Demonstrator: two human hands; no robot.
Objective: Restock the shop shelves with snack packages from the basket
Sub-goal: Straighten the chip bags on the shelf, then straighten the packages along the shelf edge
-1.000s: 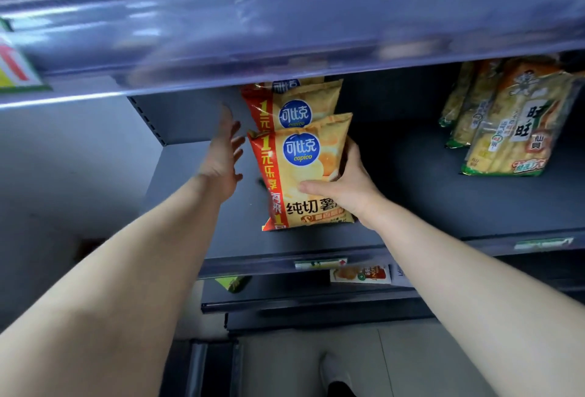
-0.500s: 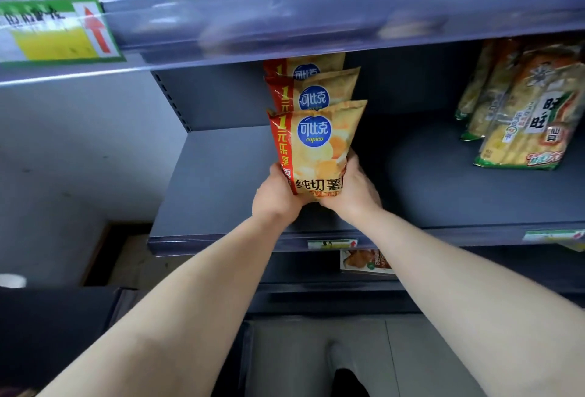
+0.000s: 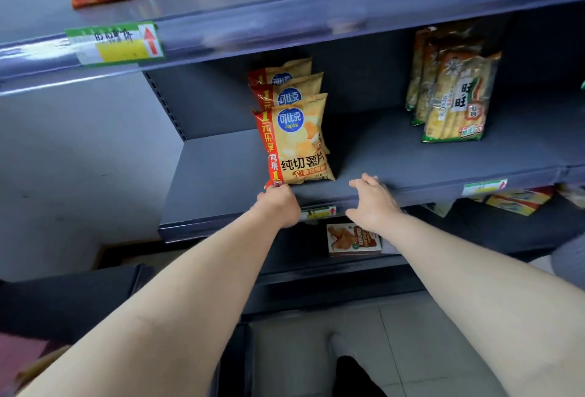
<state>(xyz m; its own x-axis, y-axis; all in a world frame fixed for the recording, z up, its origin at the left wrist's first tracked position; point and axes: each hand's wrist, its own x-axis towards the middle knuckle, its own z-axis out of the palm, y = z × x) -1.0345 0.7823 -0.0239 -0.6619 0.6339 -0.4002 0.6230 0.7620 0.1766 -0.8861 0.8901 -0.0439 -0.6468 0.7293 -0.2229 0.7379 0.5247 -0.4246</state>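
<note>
Though dark grey, glossy-edged shelf (image 3: pixel 411 159)

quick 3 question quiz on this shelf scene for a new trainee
1. True or false: the right hand grips the front chip bag.
2. How many chip bags stand in the row on the middle shelf? A two, B three, C five.
3. Fill in: the ____ hand touches the front chip bag's bottom corner.

Key: 1 false, it is open and clear of the bag. 2 B. 3 left hand.
</note>
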